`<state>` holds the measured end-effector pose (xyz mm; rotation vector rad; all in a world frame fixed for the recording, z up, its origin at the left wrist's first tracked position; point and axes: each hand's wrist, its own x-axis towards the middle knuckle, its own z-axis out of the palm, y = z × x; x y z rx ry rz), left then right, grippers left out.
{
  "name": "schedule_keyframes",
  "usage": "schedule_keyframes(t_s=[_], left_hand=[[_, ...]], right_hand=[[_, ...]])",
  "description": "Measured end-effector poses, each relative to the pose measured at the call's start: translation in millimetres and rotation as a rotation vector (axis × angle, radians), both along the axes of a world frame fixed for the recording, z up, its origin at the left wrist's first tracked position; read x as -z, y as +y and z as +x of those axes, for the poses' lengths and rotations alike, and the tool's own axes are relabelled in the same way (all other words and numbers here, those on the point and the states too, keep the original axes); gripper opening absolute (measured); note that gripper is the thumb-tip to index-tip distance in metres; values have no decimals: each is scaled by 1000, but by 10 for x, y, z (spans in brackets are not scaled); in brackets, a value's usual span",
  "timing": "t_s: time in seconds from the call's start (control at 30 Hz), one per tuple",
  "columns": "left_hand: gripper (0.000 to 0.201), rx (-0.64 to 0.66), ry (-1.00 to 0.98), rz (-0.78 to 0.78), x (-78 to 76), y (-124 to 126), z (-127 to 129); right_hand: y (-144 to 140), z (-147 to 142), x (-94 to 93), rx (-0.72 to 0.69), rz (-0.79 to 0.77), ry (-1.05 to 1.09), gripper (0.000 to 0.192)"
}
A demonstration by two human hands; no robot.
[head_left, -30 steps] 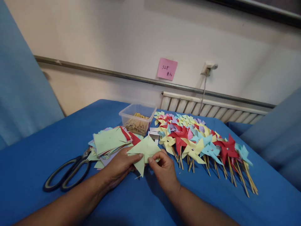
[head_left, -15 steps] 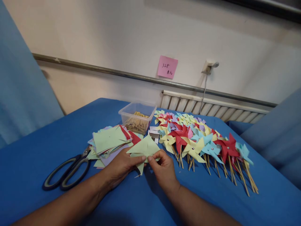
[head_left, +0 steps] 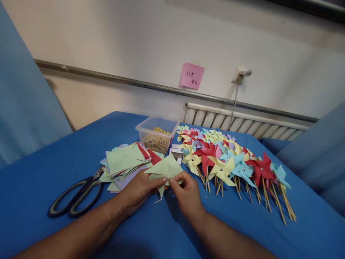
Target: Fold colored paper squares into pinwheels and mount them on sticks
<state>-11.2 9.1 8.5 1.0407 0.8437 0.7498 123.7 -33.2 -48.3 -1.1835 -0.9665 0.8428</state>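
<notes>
A pale green paper pinwheel, cut and partly folded, is held between my two hands above the blue-covered table. My left hand grips it from the left, thumb on top and fingers beneath. Thumb and forefinger of my right hand pinch its near right part close to the centre. A thin pointed strip hangs below the paper between the hands. The left fingertips are hidden under the sheet. Just left lies a stack of coloured paper sheets, light green on top.
Large dark-handled scissors lie left of the stack. Behind stands a clear plastic box of wooden sticks, beside a small white box. Many finished pinwheels on sticks fill the right side. A radiator is at the wall.
Almost nothing differs. Both hands keep hold of the green paper pinwheel, with only slight finger movement and a tiny shift of the view.
</notes>
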Motion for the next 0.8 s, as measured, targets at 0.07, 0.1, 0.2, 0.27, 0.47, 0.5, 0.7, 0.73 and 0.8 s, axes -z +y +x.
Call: schedule_keyframes(t_s=[0.07, 0.1, 0.2, 0.27, 0.47, 0.5, 0.7, 0.73, 0.8], left_hand=[[27, 6, 23, 5, -3, 1, 2], [25, 15, 22, 10, -1, 2, 2], [20, 52, -6, 42, 18, 9, 2], [18, 64, -17, 61, 36, 14, 1], [14, 54, -9, 54, 47, 17, -1], [14, 50, -8, 44, 41, 14, -1], [17, 43, 14, 13, -1, -9, 3], [17, 44, 9, 12, -3, -12, 4], [16, 39, -14, 2, -1, -18, 4]], right_hand=[[-2, -6, -22, 10, -25, 0, 25], [-3, -9, -32, 9, -33, 7, 25], [-7, -14, -58, -11, -41, 47, 24], [-10, -16, -70, -20, -43, 62, 24], [-11, -12, -69, -15, -38, 64, 24], [-11, -13, -66, -10, -35, 64, 25], [-20, -18, -69, -52, -34, 103, 24], [-21, -17, -72, -55, -30, 105, 24], [-23, -17, -78, -55, -28, 103, 25]])
